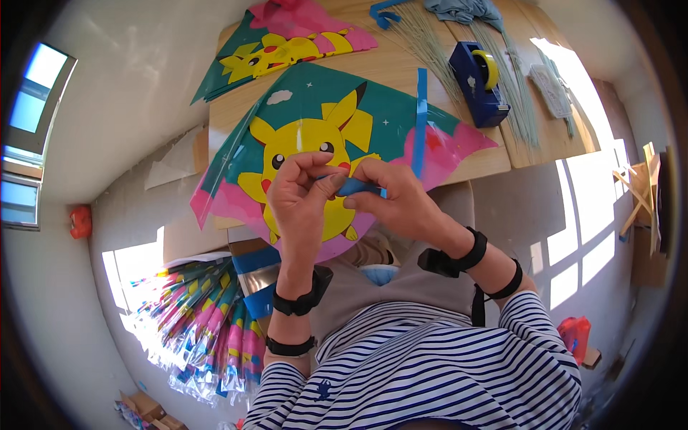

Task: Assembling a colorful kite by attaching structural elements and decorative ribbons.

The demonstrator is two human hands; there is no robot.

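Observation:
Above the near edge of the table, my left hand [297, 204] and my right hand [401, 197] meet at a small blue strip [352, 186]. Thumb and fingers of each hand pinch it, and part of it is hidden by the fingers. Beneath them a kite sheet [315, 93] lies spread out, green and pink with a large yellow cartoon animal. Its lower tip hangs over the table edge toward my lap. A longer blue strip [421, 107] lies across the sheet's right side.
Folded kite sheets [287, 54] lie at the table's far left. A blue tape dispenser [476, 86] with a yellow roll stands at the right, among thin sticks [423, 43]. Beyond it are a clear plastic packet [550, 89] and a grey-blue cloth [466, 11]. Packed kites [208, 315] pile up at lower left.

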